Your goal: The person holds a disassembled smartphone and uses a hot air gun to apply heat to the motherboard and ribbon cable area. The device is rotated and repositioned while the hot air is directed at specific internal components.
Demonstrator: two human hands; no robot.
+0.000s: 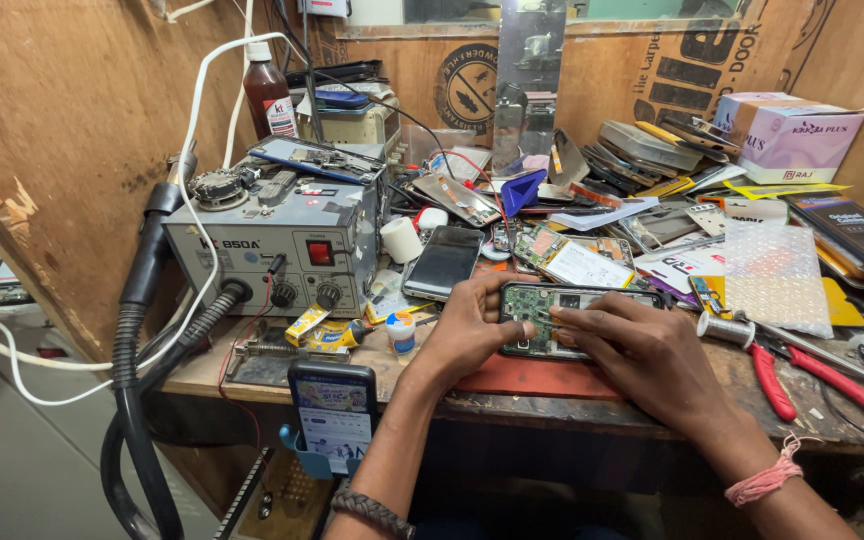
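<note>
— What's in the hands right now?

— An opened phone [564,318], back cover off, green circuit board showing. It lies flat on a reddish mat [542,378] near the front edge of the wooden bench [832,420]. The left hand [469,330] is curled around the phone's left end, thumb on the board side, fingers wrapped under the edge, so it has a firm hold. The right hand [642,350] lies over the lower right part of the phone, fingers stretched out and pressing flat along the board. Whether anything small is pinched under those fingertips I can't tell from here.

— And around it?

— Just behind the left hand lies a dark phone [443,262], screen up. To the left stands a grey hot-air rework station [277,245] with a red switch and two knobs, its black hose hanging off the bench. A small white bottle [402,331] stands just beside the left wrist. Right of the right hand lie red-handled pliers [802,375] and a sheet of bubble wrap [774,275]. Another phone [333,412] with a lit screen stands in a blue holder at the bench front, near the left forearm.
</note>
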